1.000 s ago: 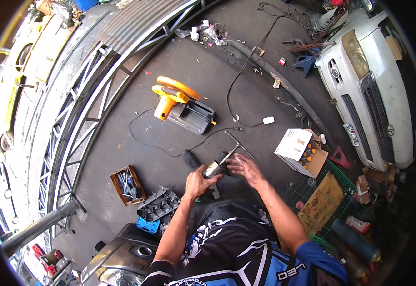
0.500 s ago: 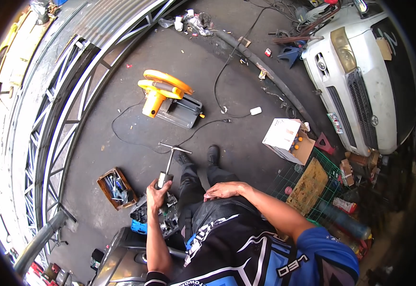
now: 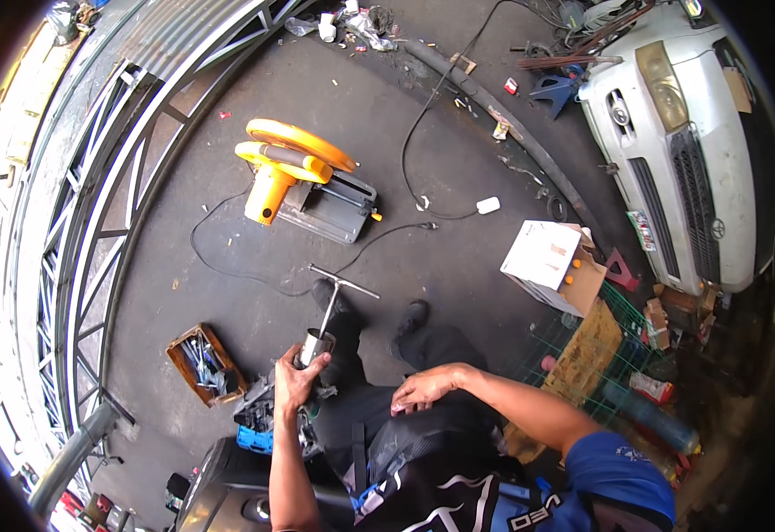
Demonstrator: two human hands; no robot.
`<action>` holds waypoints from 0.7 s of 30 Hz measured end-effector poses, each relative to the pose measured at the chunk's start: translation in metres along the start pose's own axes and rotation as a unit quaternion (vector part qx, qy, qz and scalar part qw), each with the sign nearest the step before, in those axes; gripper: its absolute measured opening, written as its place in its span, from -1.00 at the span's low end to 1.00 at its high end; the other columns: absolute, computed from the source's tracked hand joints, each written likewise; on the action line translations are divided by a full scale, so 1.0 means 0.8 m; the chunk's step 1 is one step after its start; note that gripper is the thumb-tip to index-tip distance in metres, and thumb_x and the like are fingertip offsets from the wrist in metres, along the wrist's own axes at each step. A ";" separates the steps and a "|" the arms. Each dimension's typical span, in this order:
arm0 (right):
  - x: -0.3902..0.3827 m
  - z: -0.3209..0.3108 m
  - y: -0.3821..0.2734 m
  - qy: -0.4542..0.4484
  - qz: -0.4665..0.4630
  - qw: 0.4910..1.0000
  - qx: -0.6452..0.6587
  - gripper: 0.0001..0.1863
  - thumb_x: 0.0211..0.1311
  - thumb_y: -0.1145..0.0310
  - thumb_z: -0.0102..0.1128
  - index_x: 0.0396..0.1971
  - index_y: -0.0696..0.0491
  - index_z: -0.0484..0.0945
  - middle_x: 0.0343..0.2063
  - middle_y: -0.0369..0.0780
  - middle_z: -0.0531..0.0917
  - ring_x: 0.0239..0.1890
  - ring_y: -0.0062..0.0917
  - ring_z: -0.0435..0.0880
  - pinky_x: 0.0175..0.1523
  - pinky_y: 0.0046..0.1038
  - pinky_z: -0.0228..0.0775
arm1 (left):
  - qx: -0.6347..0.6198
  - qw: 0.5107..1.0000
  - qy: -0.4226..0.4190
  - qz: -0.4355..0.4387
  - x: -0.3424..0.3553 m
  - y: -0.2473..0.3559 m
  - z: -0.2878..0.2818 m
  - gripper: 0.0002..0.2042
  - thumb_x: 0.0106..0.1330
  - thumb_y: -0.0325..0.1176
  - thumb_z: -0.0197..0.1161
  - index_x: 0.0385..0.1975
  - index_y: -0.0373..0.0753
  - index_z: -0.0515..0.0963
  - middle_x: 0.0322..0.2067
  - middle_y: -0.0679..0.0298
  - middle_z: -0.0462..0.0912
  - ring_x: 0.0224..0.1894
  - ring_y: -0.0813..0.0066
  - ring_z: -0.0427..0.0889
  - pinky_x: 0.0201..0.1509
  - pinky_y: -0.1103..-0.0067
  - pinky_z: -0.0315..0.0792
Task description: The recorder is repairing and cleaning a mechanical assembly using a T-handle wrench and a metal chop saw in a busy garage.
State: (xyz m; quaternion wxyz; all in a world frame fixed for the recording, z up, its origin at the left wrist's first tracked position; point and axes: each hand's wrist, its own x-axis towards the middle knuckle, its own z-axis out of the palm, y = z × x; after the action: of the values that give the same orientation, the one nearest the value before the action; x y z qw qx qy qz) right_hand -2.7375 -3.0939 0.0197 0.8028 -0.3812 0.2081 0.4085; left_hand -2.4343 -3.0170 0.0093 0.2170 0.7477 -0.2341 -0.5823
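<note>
A silver metal cylinder (image 3: 318, 342) is gripped in my left hand (image 3: 296, 377), fingers and thumb wrapped round it. From its open top rises the thin shaft of a T-handle wrench (image 3: 337, 282), its crossbar uppermost; the lower end is hidden inside the cylinder. My right hand (image 3: 429, 388) rests palm down over my right thigh, fingers loosely stretched and holding nothing I can see. Below and beside my left hand are a dark, cluttered part (image 3: 259, 406) and a blue piece (image 3: 254, 439). A wooden box (image 3: 235, 390) of hand tools lies to the left.
A yellow cut-off saw (image 3: 272, 191) stands ahead on the floor, its cord (image 3: 199, 253) curving near my feet. To the right are a white cardboard box (image 3: 542, 254), a green wire rack (image 3: 547, 341) and a white vehicle front (image 3: 671, 168). Steel trusses (image 3: 112, 230) line the left.
My left hand has shifted slightly right and down, with the cylinder and T-handle wrench. My right hand has moved slightly lower from my waist onto the thigh. My view has shifted.
</note>
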 end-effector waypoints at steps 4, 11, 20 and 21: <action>0.061 -0.160 0.133 0.231 -0.106 0.960 0.118 -0.49 0.54 -0.04 0.05 0.09 0.12 0.59 -0.19 -0.16 0.77 -0.26 -0.57 0.72 -0.16 -0.47 0.59 | 0.086 0.994 -0.010 0.064 0.118 -0.020 0.044 -0.18 0.03 0.09 0.60 0.09 -0.55 0.57 -0.19 -0.17 0.75 -0.10 0.20 0.77 0.05 0.37 0.59; 0.071 -0.517 0.392 0.642 -0.124 0.736 0.175 -0.64 0.51 0.18 0.07 0.02 0.15 0.60 -0.28 -0.21 0.74 -0.41 -0.55 0.70 -0.31 -0.49 0.55 | 0.113 0.983 -0.028 0.140 0.304 -0.037 0.126 -0.28 0.09 -0.08 0.62 0.10 -0.55 0.56 -0.26 -0.04 0.76 -0.24 0.34 0.74 -0.08 0.43 0.62; 0.174 -0.700 0.586 0.680 0.074 0.729 0.015 -0.58 0.36 0.27 0.18 0.18 0.04 0.56 -0.22 0.00 0.76 -0.28 -0.26 0.80 -0.08 -0.26 0.64 | 0.068 0.984 0.049 0.157 0.335 -0.104 0.211 -0.44 0.19 0.00 0.54 -0.09 -0.43 0.65 -0.49 0.29 0.64 -0.51 0.61 0.52 -0.43 0.58 0.42; 0.176 -0.717 0.599 0.684 0.064 0.727 -0.003 -0.58 0.36 0.27 0.18 0.18 0.04 0.56 -0.22 0.00 0.76 -0.28 -0.26 0.80 -0.08 -0.26 0.64 | 0.059 0.986 0.037 0.150 0.326 -0.100 0.221 -0.33 0.15 0.07 0.53 -0.01 -0.49 0.64 -0.43 0.20 0.69 -0.42 0.51 0.60 -0.29 0.49 0.50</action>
State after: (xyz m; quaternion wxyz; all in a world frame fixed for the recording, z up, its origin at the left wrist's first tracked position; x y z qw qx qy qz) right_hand -3.0589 -3.2926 -0.6405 0.4140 -0.5452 0.7236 0.0879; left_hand -2.5431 -3.1195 -0.2794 0.2658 0.7365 -0.3695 -0.5005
